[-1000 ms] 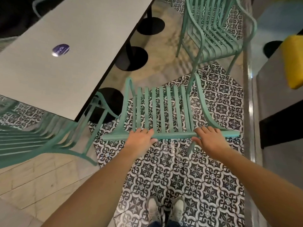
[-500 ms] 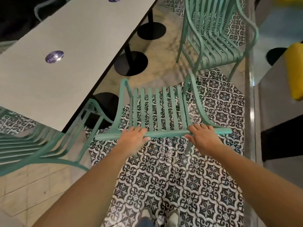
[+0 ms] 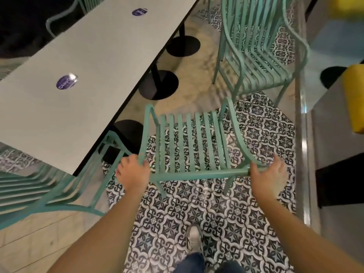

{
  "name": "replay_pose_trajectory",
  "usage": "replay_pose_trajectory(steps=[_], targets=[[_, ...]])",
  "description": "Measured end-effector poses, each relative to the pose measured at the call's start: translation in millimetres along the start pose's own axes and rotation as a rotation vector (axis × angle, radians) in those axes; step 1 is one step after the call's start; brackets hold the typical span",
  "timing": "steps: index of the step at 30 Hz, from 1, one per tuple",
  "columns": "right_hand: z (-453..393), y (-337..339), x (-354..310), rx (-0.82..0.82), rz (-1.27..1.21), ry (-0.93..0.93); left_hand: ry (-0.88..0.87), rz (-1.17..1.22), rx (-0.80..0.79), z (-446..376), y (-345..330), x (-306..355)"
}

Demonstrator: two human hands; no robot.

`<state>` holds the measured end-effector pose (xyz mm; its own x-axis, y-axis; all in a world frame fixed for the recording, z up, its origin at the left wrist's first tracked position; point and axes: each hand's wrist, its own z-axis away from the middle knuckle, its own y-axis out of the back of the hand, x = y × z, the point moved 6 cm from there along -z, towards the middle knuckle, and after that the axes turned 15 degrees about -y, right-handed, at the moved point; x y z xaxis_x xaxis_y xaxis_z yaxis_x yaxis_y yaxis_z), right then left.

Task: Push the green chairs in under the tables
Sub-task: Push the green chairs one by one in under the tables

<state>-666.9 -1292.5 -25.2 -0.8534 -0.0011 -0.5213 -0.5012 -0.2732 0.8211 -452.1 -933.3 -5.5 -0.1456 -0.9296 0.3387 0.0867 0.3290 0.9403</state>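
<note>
A green slatted metal chair (image 3: 189,142) stands on the patterned tiles in front of me, to the right of the long grey table (image 3: 88,75) and apart from its edge. My left hand (image 3: 132,172) grips the chair's back rail at its left corner, where the armrest bends down. At the right corner my right hand (image 3: 269,174) holds the rail, thumb on the near side and fingers spread over the far side.
A second green chair (image 3: 49,186) sits at the left, partly under the table's near end. A third green chair (image 3: 256,48) stands behind at the right. Round black table bases (image 3: 157,85) line the floor. A glass partition (image 3: 301,119) and a yellow seat (image 3: 354,97) bound the right side.
Both hands have slid outward along the back rail, from near its middle to its two corners. The view has moved forward and the chair sits closer under me.
</note>
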Motion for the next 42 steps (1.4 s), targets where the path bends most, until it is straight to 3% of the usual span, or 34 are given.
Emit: replay_pose_trajectory(steps=[1, 3, 5, 7, 11, 15, 18, 20, 22, 24, 27, 42], targets=[[-5.1, 0.5, 14.3, -0.059, -0.204, -0.262, 0.159, 0.061, 0.016, -0.1, 0.4, -24.4], [-2.0, -20.1, 27.8, -0.359, -0.623, -0.742, 0.521, 0.281, -0.007, 3.4, -10.9, -67.3], [3.7, -41.1, 18.5, -0.672, -0.889, -0.943, 0.828, 0.701, 0.060, 15.4, -23.6, -83.9], [-1.1, -48.9, 7.5, -0.723, -1.037, -1.001, 1.007, 1.109, 0.081, 21.1, -32.2, -74.1], [-15.8, -50.8, 0.3, -0.724, -1.041, -1.008, 1.026, 1.301, 0.077, 21.2, -31.9, -52.9], [-42.1, -46.8, -3.6, -0.719, -0.993, -1.005, 1.054, 1.311, 0.053, 29.7, -31.5, -29.9], [-68.0, -43.8, -8.6, -0.747, -0.943, -1.003, 1.072, 1.313, 0.103, 37.0, -35.0, -8.3], [-87.6, -41.1, -14.7, -0.760, -0.915, -0.983, 1.177, 1.489, 0.244, 43.2, -40.9, 10.8], [-107.8, -35.6, -22.6, -0.786, -0.868, -0.966, 1.151, 1.588, 0.293, 47.4, -47.3, 28.1], [-130.6, -31.4, -26.9, -0.790, -0.802, -0.944, 1.115, 1.427, 0.275, 58.7, -53.5, 41.0], [-159.8, -27.0, -35.6, -0.858, -0.753, -0.903, 1.195, 1.355, 0.273, 69.2, -65.6, 61.9], [-305.4, -61.9, -138.9, -1.027, -0.578, -0.761, 1.348, 1.473, 0.504, 49.8, -126.3, 169.5]])
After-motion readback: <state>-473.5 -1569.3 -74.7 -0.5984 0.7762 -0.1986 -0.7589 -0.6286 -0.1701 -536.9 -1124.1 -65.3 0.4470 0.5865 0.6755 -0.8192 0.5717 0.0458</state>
